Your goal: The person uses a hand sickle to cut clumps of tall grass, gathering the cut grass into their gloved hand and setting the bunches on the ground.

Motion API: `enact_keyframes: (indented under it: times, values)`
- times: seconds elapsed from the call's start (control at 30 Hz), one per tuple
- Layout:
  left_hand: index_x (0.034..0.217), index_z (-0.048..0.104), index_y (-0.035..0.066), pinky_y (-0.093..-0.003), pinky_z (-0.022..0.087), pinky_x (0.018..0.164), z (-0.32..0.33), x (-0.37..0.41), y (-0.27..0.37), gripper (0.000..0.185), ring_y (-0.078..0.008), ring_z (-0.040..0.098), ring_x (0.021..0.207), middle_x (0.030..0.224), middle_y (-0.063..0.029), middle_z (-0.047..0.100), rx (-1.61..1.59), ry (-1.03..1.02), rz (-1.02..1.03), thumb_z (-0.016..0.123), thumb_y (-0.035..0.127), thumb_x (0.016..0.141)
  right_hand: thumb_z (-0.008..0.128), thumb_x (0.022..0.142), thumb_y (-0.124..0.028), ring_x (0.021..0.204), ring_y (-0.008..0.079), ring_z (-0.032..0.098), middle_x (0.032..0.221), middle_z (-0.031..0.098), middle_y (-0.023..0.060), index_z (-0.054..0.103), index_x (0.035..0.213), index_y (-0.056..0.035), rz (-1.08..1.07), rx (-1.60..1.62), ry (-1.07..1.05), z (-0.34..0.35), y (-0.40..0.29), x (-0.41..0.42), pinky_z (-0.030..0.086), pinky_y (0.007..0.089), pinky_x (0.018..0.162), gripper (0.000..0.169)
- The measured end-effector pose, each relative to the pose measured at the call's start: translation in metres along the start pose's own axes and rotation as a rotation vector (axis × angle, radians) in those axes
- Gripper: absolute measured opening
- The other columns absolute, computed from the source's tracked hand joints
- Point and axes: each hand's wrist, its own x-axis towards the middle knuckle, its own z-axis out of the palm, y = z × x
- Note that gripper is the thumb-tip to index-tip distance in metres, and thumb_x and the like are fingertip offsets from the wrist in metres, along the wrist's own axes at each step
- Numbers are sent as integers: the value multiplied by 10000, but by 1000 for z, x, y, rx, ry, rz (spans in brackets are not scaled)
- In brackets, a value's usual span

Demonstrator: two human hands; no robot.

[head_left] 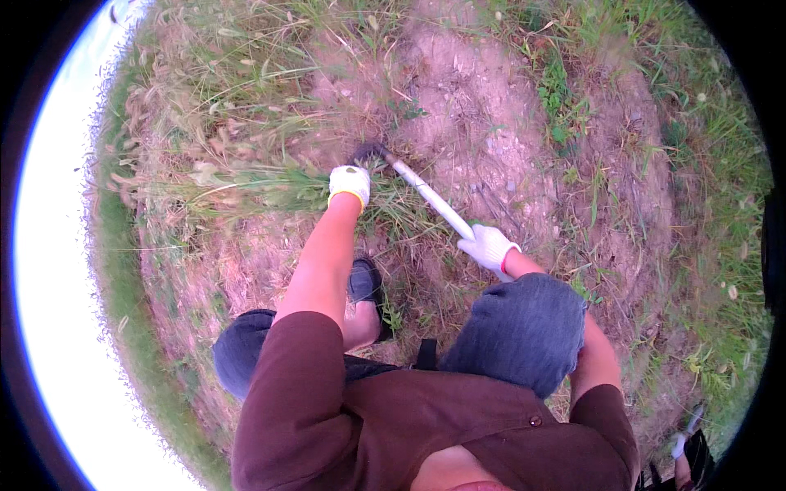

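My left hand [350, 184], in a white knit glove with a yellow cuff edge, is closed around a bunch of long green grass [288, 189]. The stems and seed heads spread out to its left. My right hand [489, 248], in a white glove with a red cuff edge, grips the pale handle [433, 199] of a sickle-like tool. That handle slants up and left to a dark metal head [370, 151] just beyond my left hand, at the base of the grass. The blade's outline is blurred and partly hidden among the stems.
Bare, dry soil [485, 116] with small stones stretches ahead. Tall seeding grass [209, 80] grows at the left, and more grass [712, 123] lines the right. My dark shoe [365, 285] stands below my left hand. At the lower right a co-worker's gloved hand [678, 445] shows.
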Motion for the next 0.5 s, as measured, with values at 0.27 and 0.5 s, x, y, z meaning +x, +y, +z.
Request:
enact_keyframes:
  times: [0.27, 0.5]
  values:
    - [826, 727, 65, -435, 568, 727, -44, -46, 31, 161, -353, 704, 821, 822, -179, 704, 107, 103, 310, 587, 142, 816, 603, 881, -392, 947, 372, 654, 1018, 668, 225, 621, 1133, -4, 386, 136, 125, 83, 106, -127, 515, 456, 829, 464]
    - [1038, 676, 67, -442, 570, 719, 29, -165, 44, 326, -331, 701, 886, 938, -187, 705, -11, -398, 603, 614, 241, 769, 618, 881, -376, 911, 319, 645, 985, 670, 171, 627, 1139, -6, 507, 240, 232, 117, 162, -304, 509, 423, 810, 452]
